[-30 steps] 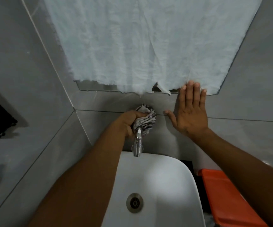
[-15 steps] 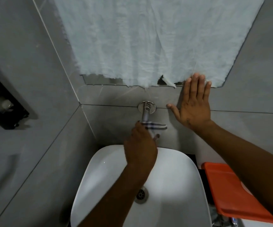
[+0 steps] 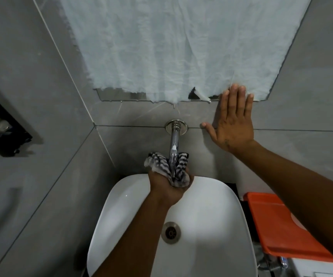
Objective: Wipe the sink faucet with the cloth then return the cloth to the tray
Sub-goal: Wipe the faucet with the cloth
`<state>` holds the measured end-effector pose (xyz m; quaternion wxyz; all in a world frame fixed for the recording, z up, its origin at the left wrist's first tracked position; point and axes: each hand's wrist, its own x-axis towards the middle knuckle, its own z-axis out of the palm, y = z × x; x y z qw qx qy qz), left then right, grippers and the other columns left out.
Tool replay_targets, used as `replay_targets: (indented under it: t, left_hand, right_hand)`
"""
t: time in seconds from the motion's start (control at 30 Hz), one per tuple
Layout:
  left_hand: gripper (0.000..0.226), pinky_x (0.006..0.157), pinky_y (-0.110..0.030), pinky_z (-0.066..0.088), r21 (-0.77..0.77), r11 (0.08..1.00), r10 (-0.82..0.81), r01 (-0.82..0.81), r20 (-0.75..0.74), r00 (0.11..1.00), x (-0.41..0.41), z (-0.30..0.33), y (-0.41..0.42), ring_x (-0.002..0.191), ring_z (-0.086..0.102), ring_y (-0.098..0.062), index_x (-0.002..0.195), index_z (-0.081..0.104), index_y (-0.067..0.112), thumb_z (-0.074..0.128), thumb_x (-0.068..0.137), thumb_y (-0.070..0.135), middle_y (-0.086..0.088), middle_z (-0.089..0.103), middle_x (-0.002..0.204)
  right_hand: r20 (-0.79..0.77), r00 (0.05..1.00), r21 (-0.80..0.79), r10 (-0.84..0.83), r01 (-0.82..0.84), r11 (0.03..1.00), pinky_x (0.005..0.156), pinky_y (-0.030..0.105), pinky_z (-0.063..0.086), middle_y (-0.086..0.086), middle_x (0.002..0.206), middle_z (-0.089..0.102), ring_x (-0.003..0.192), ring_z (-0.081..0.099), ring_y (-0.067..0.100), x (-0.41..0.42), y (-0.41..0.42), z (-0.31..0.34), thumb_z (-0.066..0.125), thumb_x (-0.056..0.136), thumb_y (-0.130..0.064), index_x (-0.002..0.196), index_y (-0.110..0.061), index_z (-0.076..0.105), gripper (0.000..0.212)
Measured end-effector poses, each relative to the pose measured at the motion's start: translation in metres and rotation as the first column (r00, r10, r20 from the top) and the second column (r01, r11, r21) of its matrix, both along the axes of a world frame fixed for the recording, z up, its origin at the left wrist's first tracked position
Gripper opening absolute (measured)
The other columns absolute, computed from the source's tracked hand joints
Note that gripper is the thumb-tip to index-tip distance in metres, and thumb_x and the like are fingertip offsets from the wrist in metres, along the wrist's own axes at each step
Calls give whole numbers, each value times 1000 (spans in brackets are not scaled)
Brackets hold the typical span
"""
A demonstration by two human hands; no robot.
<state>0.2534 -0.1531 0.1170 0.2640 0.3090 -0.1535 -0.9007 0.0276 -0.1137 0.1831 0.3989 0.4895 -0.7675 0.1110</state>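
A pale crumpled fabric sheet [image 3: 177,47] hangs over the wall mirror above the white oval ceramic sink [image 3: 211,226], with the flat orange plastic tray [image 3: 277,226] just beside the basin on your right. Your right hand [image 3: 232,124] lies flat and open on the grey wall tile, fingers spread, holding nothing. Your left hand [image 3: 168,185] has its grip closed on the black-and-white striped cloth [image 3: 167,168], bunched around the spout end of the chrome wall-mounted faucet [image 3: 174,142].

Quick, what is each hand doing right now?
Left hand: closed on the striped cloth, wrapped around the faucet spout.
Right hand: open, flat against the wall, holding nothing.
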Motion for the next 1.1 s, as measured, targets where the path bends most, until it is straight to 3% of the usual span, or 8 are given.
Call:
replay_targets:
  t: [0.1,0.2,0.3,0.47,0.6,0.7,0.9,1.1]
  left_hand:
    - [48,72,-34,52,-401,914,195,-61,302,933,-4,12,14,76,64,-25,111,66,-1,40,102,39,-18,71,93]
    - [44,100,-45,51,-844,411,496,344,524,693,-8,13,41,112,62,-29,133,50,-4,56,99,24,-20,62,125]
    - [73,115,-43,37,-558,170,770,813,590,244,-4,26,40,135,47,-29,149,29,1,56,96,43,-16,46,147]
    - [73,101,-45,47,-229,121,813,966,581,36,-39,68,3,121,55,-33,143,36,-4,62,90,39,-22,52,137]
    - [30,76,-46,64,-610,372,331,699,791,515,-67,90,-52,86,76,-28,109,72,4,70,88,25,-14,75,99]
    - [34,60,-38,60,-491,793,-125,361,449,885,-55,72,-75,68,75,-30,87,75,5,70,89,39,-13,77,81]
    - [41,54,-30,59,-195,957,-111,215,439,892,-33,12,-69,48,66,-18,79,63,7,47,102,38,-8,69,53]
    - [52,63,-34,60,-37,994,-108,106,-61,992,-38,26,-82,68,77,-26,76,78,-4,44,97,30,-19,78,76]
  right_hand:
    - [18,1000,0,-2,2,1000,119,65,8,38,158,14,147,12,53,1,-1,1,39,93,-70,152,10,7,105]
    - [49,999,-11,-12,13,1000,119,65,6,37,158,13,146,11,53,5,-2,1,40,93,-69,152,10,6,105]
    - [52,999,-6,-9,10,1000,119,64,5,37,158,13,147,10,52,7,-2,0,40,93,-69,152,10,6,104]
    - [59,998,1,-29,29,1000,119,63,3,36,159,11,148,8,51,8,-3,2,40,93,-68,153,10,6,104]
    - [68,997,13,-21,20,1000,120,64,5,35,160,10,149,8,50,7,-1,0,41,93,-67,154,9,7,103]
    - [36,999,22,-20,20,1000,120,63,7,35,160,12,149,9,49,3,1,1,43,93,-67,154,8,8,103]
    - [42,999,38,-22,20,999,120,64,10,35,160,13,149,12,50,5,4,4,45,93,-66,153,9,12,102]
    - [29,999,51,-13,11,999,121,61,7,33,161,11,150,10,48,-1,5,2,47,91,-65,154,6,7,103]
